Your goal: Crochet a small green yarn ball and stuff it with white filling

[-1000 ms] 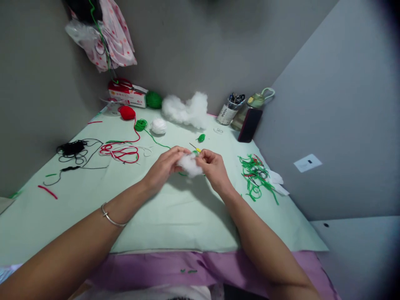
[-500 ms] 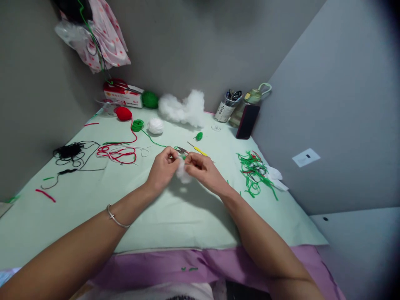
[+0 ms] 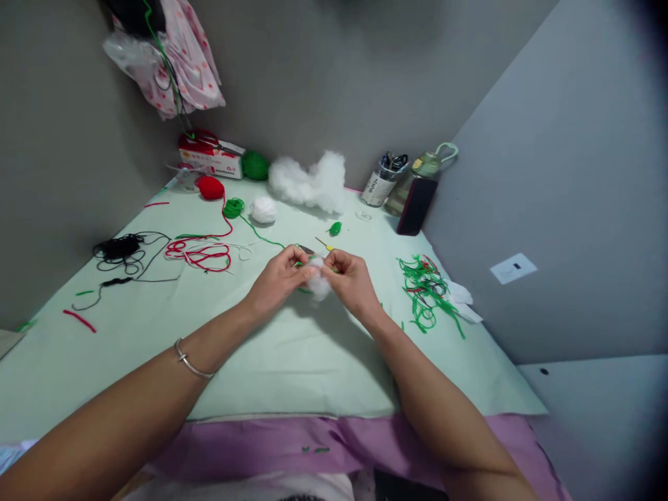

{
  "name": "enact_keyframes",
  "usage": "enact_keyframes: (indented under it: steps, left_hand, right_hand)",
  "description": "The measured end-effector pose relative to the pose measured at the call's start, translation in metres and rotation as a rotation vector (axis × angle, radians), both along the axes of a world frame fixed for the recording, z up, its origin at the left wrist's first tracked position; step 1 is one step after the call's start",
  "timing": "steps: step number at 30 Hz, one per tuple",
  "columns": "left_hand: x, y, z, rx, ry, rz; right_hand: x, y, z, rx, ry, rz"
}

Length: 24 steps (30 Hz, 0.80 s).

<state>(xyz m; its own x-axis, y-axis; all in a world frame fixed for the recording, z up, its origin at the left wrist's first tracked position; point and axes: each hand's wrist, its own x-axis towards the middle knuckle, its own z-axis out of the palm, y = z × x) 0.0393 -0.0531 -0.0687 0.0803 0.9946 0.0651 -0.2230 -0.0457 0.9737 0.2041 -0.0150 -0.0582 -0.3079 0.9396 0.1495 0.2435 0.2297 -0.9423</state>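
Note:
My left hand [image 3: 279, 280] and my right hand [image 3: 353, 282] are close together above the middle of the table. Between their fingertips is a small tuft of white stuffing [image 3: 319, 282], pinched from both sides. A bit of green yarn shows at the fingers of my left hand, and a green strand [image 3: 266, 239] runs from there back to a small green yarn ball [image 3: 234, 207]. Just behind the hands lie scissors, mostly covered, and a yellow-handled hook [image 3: 325, 245], partly covered. A small green knitted piece [image 3: 335, 228] lies beyond them.
White stuffing [image 3: 307, 182], a white ball [image 3: 263, 209], red yarn [image 3: 211, 187] and a box [image 3: 211, 161] stand at the back. Black yarn [image 3: 119, 248] lies left; green scraps [image 3: 425, 292], a phone [image 3: 416, 207], pen cup [image 3: 378, 186] and bottle [image 3: 426, 164] are right.
The hands have shifted slightly right, and their fingertips are somewhat farther apart. More of the white tuft shows between them, while the scissors and hook are more covered. The view has moved a little.

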Motion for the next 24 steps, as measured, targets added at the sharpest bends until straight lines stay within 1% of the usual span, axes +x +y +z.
enact_keyframes:
  steps: [2, 5, 6, 8, 10, 11, 13, 17, 19, 22, 24]
  left_hand:
    - [-0.001, 0.004, -0.006, 0.025, 0.024, 0.044]
    - [0.001, 0.009, -0.015, 0.081, 0.063, 0.148]
    - [0.002, 0.010, -0.017, 0.102, 0.074, 0.188]
    - [0.006, 0.011, -0.020, 0.139, 0.088, 0.256]
    - [0.010, 0.008, -0.020, 0.160, 0.094, 0.284]
    - [0.011, 0.007, -0.019, 0.162, 0.094, 0.277]
    - [0.012, 0.003, -0.015, 0.150, 0.086, 0.224]
    - [0.006, -0.001, -0.005, 0.084, 0.032, 0.071]
    - [0.002, 0.000, -0.002, 0.055, 0.009, 0.032]
    - [0.000, 0.002, -0.002, 0.041, 0.007, 0.034]
    - [0.001, 0.004, -0.005, 0.053, 0.018, 0.077]
  right_hand:
    - [0.000, -0.004, 0.005, -0.028, 0.003, 0.073]
    - [-0.003, -0.013, 0.011, -0.068, -0.020, 0.199]
    - [-0.005, -0.015, 0.012, -0.070, -0.027, 0.215]
    - [-0.008, -0.017, 0.011, -0.069, -0.019, 0.203]
    - [-0.010, -0.016, 0.008, -0.092, 0.018, 0.167]
    - [-0.010, -0.014, 0.006, -0.104, 0.034, 0.142]
    - [-0.009, -0.009, 0.001, -0.102, 0.042, 0.078]
    - [-0.004, -0.001, -0.002, -0.008, 0.017, -0.039]
    - [-0.002, 0.000, -0.001, 0.018, 0.010, -0.064]
    - [0.001, -0.003, 0.003, 0.030, -0.015, -0.018]
    - [0.000, -0.007, 0.008, 0.012, -0.024, 0.077]
